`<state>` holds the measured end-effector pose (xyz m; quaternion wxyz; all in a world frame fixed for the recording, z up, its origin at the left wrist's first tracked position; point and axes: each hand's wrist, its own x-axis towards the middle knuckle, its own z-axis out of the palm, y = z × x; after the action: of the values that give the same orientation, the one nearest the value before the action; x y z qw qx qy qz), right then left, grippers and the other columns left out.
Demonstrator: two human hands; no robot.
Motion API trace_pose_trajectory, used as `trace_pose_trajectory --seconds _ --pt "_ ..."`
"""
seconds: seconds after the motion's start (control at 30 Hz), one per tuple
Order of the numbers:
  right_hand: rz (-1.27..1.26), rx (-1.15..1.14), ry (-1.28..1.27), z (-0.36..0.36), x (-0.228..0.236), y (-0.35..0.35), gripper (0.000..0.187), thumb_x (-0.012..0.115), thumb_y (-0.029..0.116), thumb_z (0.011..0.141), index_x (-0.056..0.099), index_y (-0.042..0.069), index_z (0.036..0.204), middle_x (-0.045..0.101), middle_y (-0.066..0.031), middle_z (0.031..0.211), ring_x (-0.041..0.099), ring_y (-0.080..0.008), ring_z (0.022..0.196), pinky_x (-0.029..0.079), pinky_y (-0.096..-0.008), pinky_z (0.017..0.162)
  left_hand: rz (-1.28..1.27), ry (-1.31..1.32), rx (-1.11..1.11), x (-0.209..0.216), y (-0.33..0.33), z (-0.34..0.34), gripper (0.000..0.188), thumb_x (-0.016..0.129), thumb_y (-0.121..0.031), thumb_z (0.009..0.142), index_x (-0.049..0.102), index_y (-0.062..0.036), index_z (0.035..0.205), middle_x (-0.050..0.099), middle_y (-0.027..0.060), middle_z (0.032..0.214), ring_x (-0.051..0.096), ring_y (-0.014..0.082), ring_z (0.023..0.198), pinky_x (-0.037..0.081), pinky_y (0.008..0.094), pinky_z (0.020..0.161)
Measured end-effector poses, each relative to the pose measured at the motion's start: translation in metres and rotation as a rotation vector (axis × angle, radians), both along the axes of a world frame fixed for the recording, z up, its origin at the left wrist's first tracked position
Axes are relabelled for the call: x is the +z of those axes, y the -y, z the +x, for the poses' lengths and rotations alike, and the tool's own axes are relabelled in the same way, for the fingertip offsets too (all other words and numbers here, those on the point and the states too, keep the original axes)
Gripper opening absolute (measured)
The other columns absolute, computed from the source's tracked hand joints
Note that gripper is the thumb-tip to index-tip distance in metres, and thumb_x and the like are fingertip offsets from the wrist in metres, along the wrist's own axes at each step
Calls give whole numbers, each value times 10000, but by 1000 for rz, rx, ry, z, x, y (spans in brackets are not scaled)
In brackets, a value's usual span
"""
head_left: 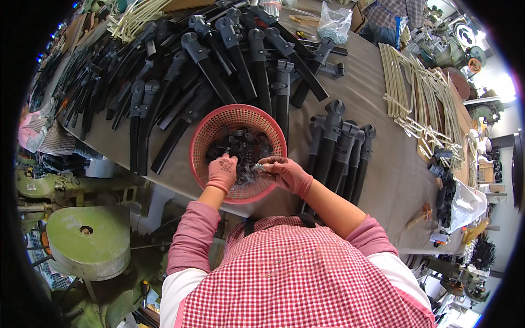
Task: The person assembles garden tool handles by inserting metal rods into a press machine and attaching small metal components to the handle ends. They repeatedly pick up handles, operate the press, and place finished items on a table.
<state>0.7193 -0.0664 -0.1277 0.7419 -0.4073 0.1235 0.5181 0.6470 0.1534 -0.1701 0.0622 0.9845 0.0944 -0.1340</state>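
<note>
- Red basket, round, mesh-walled; stands at the near edge of the table, at the wearer's 11 o'clock; clock positions below are taken from its centre.
- Left hand, pink-gloved, at 7 o'clock inside the rim; fingers bent together beside a small coiled or threaded piece; whether they grip it cannot be told.
- Right hand, likewise gloved, reaching in from 4 o'clock; thumb and fingers pinch a small silvery piece.
- Black parts, loose in the basket; silvery pieces lie among them.
- Green machine, at 8 o'clock, beside the table.
- Upright cluster of black tubes with grey joints, at 3 o'clock; a larger heap of similar tubes at 11 o'clock.
- Pale rods, spread between 2 and 3 o'clock.
- Clear plastic bag, at 1 o'clock, far across the table.
</note>
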Motion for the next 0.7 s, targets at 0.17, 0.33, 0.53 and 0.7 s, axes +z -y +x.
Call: trace_pose_trajectory --seconds 0.17,0.33,0.53,0.7 --pt "-4 -31 41 -13 23 -2 238 699 156 931 617 -9 1083 664 -96 984 672 -182 843 584 -282 751 -678 247 234 33 -10 -20 234 695 -223 874 681 -79 1058 692 104 863 685 224 773 537 355 673" --pt "3 -29 38 -23 49 -11 219 698 259 941 610 61 975 660 -56 879 633 -127 714 519 -233 612 -1582 216 526 78 10 -45 169 631 -124 964 673 -41 1104 681 -10 841 578 40 663 456 201 561" --pt "19 -92 74 -33 68 -21 193 685 271 950 632 94 1006 630 -15 822 589 -106 660 503 -230 594 -1759 264 752 90 20 -41 223 660 -171 951 628 -50 1136 689 30 938 663 111 759 560 264 642" --pt "-27 -143 156 -38 63 -15 180 678 213 948 650 86 1073 627 -9 833 566 -99 638 505 -243 594 -1789 327 751 80 15 -46 232 667 -193 947 630 -38 1116 683 35 972 680 147 789 596 311 683"
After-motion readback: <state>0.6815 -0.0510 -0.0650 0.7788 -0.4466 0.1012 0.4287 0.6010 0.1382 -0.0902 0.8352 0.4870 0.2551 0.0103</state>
